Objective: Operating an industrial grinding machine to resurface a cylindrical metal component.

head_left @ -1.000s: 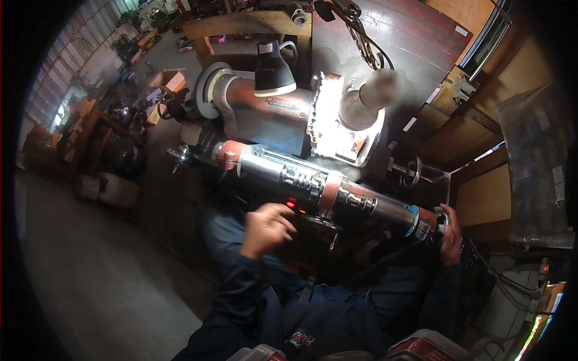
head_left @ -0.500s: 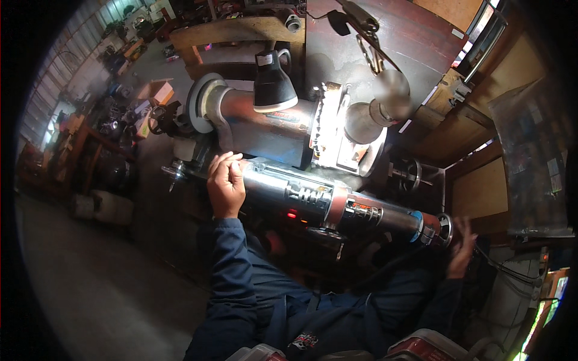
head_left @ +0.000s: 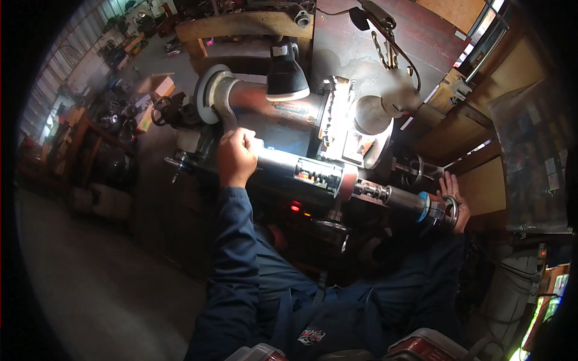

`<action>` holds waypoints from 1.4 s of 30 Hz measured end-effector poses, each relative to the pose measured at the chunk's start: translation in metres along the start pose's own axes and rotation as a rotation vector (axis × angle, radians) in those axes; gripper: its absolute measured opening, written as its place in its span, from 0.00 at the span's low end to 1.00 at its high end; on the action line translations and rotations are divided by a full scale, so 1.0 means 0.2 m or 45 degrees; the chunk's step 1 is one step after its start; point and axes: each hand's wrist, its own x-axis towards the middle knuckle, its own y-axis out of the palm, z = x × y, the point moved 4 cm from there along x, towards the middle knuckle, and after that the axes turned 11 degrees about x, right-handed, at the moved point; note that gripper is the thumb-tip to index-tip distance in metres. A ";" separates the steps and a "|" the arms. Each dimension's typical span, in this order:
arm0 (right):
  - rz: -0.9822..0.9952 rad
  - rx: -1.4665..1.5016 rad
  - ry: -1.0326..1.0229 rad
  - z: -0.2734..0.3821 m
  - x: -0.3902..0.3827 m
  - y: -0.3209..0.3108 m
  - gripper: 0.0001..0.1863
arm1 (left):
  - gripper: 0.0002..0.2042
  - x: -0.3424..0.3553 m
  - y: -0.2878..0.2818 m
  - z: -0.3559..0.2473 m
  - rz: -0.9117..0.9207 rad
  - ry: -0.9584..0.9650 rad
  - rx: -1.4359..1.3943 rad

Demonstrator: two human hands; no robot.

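Left hand [head_left: 238, 157]: fingers curled in over the left end of the metal tube [head_left: 280, 161]; whether they clench it or only rest on it, cannot tell.
Right hand [head_left: 454, 204]: loose, fingers straight and parted, laid along the outer side of the ring-shaped wheel [head_left: 451, 212]; not clenched.
Clothes: dark blue sleeves [head_left: 233, 225] down to both wrists; a pale and red print on the dark front.
Tube: lies across in front of the lap, between the hands, its right end lower in view; cut-away openings show metal parts inside.
Bands on tube: reddish collar [head_left: 347, 182] around its middle, blue band [head_left: 425, 206] near the right wheel.
Below tube: small wheel [head_left: 330, 224] with a crank handle pointing down; red light [head_left: 295, 208] glowing to its left.
Beyond tube: thick reddish-grey drum [head_left: 259, 102], pale disc [head_left: 208, 93] at its left end.
Over drum: black lamp [head_left: 286, 75], head turned down; bright glare on the metal to the right.
Right side: wooden panel [head_left: 490, 186]; clear plastic sheet [head_left: 530, 162] hanging next to it.
Farther off: wooden rail [head_left: 247, 27]; open box [head_left: 156, 85] amid clutter; ribbed wall [head_left: 60, 54] at far left.
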 end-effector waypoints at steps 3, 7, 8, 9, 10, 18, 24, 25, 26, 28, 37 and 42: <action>-0.168 0.261 -0.027 0.00 0.01 -0.04 0.39 | 0.06 0.02 0.02 0.01 0.036 -0.050 -0.053; -0.128 0.226 0.011 0.00 0.03 0.01 0.40 | 0.04 0.03 0.02 0.00 -0.021 -0.064 -0.120; -0.005 0.113 0.054 0.00 0.03 0.05 0.40 | 0.04 0.03 0.02 -0.01 -0.017 -0.065 -0.125; -0.076 0.213 0.066 0.00 0.03 0.06 0.44 | 0.03 0.05 0.02 -0.01 -0.027 -0.063 -0.107; -0.053 0.255 0.047 0.01 0.02 0.07 0.44 | 0.02 0.05 0.01 -0.01 0.011 -0.086 -0.083; -0.178 0.308 0.055 -0.05 -0.01 0.09 0.46 | 0.16 -0.50 0.04 0.12 -1.038 -0.781 -0.200; -0.194 0.318 0.004 -0.06 0.00 0.09 0.46 | 0.12 -0.90 0.62 0.20 0.012 -0.935 -0.116; -0.119 0.343 0.039 -0.06 0.01 0.11 0.46 | 0.12 -0.89 0.64 0.20 0.026 -0.765 0.022; -0.024 0.414 0.053 -0.05 0.00 0.13 0.47 | 0.11 -0.87 0.66 0.19 0.032 -0.594 0.137; -0.089 0.394 0.069 -0.05 0.00 0.12 0.45 | 0.11 -0.85 0.67 0.19 0.224 -0.498 0.126; -0.142 0.388 0.049 -0.06 0.00 0.06 0.42 | 0.10 -0.80 0.60 0.09 0.248 -0.398 0.278; -0.107 0.404 0.069 -0.05 0.01 0.03 0.42 | 0.09 -0.81 0.64 0.16 0.302 -0.303 0.289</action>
